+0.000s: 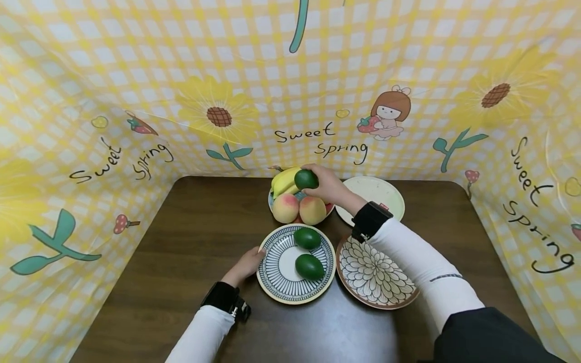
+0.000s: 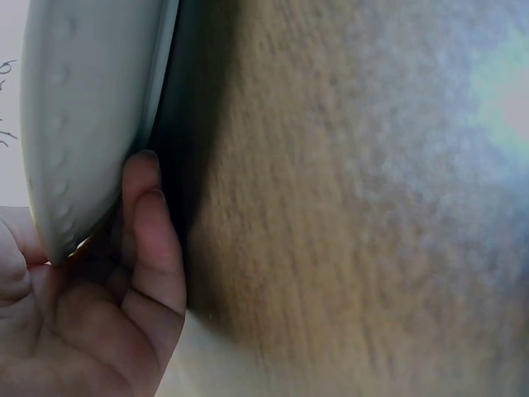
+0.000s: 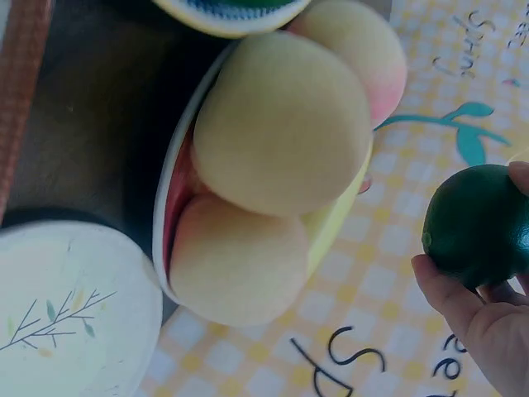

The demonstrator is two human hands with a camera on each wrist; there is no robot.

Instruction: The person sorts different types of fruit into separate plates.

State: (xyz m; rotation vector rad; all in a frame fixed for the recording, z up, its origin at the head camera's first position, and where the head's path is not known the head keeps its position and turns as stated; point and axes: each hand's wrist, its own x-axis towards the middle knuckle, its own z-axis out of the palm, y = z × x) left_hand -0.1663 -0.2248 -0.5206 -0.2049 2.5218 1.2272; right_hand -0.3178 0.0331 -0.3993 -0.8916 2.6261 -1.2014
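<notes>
My right hand [image 1: 328,185] holds a dark green oval fruit [image 1: 306,179] above the back of a fruit bowl, its fingertips and thumb around it; the right wrist view shows this fruit [image 3: 478,225] too. In the bowl [image 3: 161,223] lie peaches [image 1: 285,208] and yellow bananas [image 1: 285,181]. At the left rim of a blue-and-white striped plate [image 1: 278,272], my left hand [image 1: 247,264] pinches the edge. Its fingers [image 2: 157,240] are under the plate's underside [image 2: 91,107] in the left wrist view. Two more green fruits [image 1: 310,266] lie on that plate's right half.
Right of the striped plate is a brown-rimmed plate [image 1: 376,275] with a petal pattern, partly under the right forearm. A pale plate [image 1: 372,190] with a twig design sits behind it. Checked yellow cloth [image 1: 254,65] walls off the wooden table [image 1: 190,227] at back and sides.
</notes>
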